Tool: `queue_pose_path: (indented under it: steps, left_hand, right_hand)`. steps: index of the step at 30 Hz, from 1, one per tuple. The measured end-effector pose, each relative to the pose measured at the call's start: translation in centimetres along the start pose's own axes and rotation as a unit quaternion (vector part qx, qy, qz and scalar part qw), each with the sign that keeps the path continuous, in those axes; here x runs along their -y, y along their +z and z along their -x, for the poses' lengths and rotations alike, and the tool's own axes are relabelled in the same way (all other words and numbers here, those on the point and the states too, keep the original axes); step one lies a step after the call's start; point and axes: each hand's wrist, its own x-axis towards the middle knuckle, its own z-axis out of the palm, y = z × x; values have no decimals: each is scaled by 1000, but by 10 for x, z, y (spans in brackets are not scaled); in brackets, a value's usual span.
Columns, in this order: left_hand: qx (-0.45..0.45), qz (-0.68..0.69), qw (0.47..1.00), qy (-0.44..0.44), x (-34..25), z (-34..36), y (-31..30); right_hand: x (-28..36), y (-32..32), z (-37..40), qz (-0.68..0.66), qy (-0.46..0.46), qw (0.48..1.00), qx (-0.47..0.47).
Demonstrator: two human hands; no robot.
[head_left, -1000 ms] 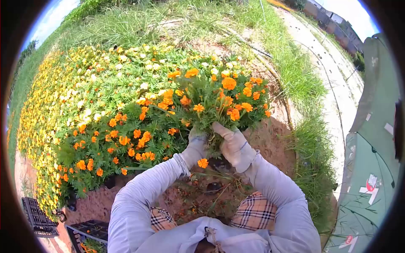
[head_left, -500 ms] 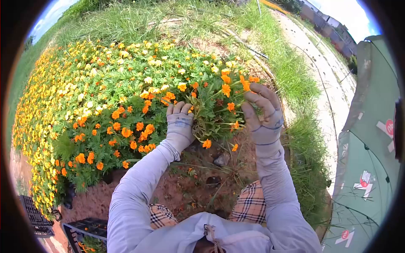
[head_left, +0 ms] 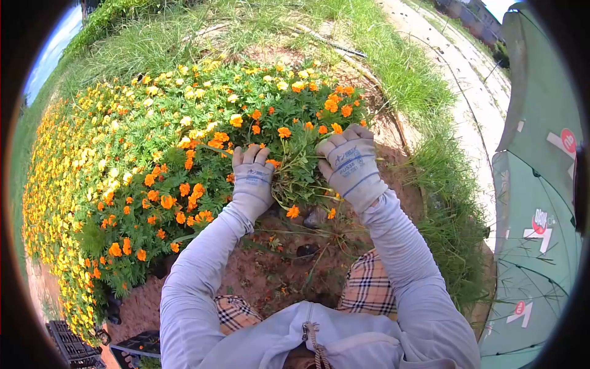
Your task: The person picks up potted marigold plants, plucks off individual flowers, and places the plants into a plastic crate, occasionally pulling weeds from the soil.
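My left hand (head_left: pixel 253 184), in a pale work glove, is at the near edge of a bed of marigolds (head_left: pixel 190 195). Its fingers curl closed on leafy stems, which spill out on its thumb side. Across this clump, my right hand (head_left: pixel 350 161), gloved alike, has its fingers bent closed against marigold stems (head_left: pixel 301 157). Its fingertips are partly hidden by the glove's back. Orange blooms show around both hands, one marigold flower (head_left: pixel 292 211) hanging low between them.
Bare reddish soil (head_left: pixel 258 270) with dark stones lies before my knees. Black crates (head_left: pixel 67 344) stand at lower left. Tall grass (head_left: pixel 448 209) borders the right side, with a pale path (head_left: pixel 473 92) and a green umbrella (head_left: pixel 534 184) beyond. A pipe (head_left: pixel 332 43) lies at the back.
My right hand has moved left and lower in the view, its fingers closing from a loose spread into the stems. My left hand stays at the clump. The view has shifted slightly.
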Motion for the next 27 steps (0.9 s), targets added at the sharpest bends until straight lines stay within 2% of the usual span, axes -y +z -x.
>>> queue_pose_path:
  steps: [3, 4, 5, 6, 7, 8, 10, 13, 14, 16, 17, 18, 22, 26, 27]
  left_hand:
    - [20, -7, 1000, -11, 2, -4, 5]
    - [34, -7, 999, -22, 5, -4, 5]
    - [47, -7, 998, -35, 8, -4, 5]
    - [52, -13, 998, -43, 10, -4, 2]
    - [48, -17, 998, -41, 13, -5, 2]
    - [46, -21, 998, -38, 15, -5, 3]
    - [32, -20, 999, -25, 15, -5, 5]
    - [-12, -36, 999, 18, 11, -4, 15]
    - [-21, -31, 999, 27, 9, -4, 14]
    - [-34, -34, 998, 37, 4, -3, 14]
    - [-40, -37, 998, 42, 3, -3, 14]
    - [-41, -43, 997, 46, 2, -3, 15]
    - [-47, -38, 997, 52, 1, -2, 19]
    - [-30, -22, 998, 47, -1, -1, 10]
    - [-31, -22, 998, 46, 0, -1, 10]
  right_hand:
    - [-8, -10, 2, -58, 83, 992, -72]
    - [-18, -24, 5, -233, 179, 956, -10]
    - [-26, -40, 9, -412, 176, 892, 63]
    - [-32, -58, 16, -573, 167, 791, 134]
    - [-33, -71, 17, -711, 152, 657, 200]
    - [-30, -78, 12, -646, 94, 740, 162]
    - [-17, -82, 8, -491, -16, 868, 74]
    - [-16, -60, 5, -416, 179, 886, -103]
    - [-23, -45, 9, -311, 148, 936, -77]
    - [-27, -18, 17, -172, 96, 980, 24]
    - [-26, -9, 19, -101, 70, 990, 75]
    - [-25, -3, 19, -53, 83, 983, 152]
    - [-18, 7, 14, -2, 107, 960, 260]
    - [-22, 24, 15, -66, 119, 956, 261]
    - [-24, 26, 14, -111, 148, 946, 266]
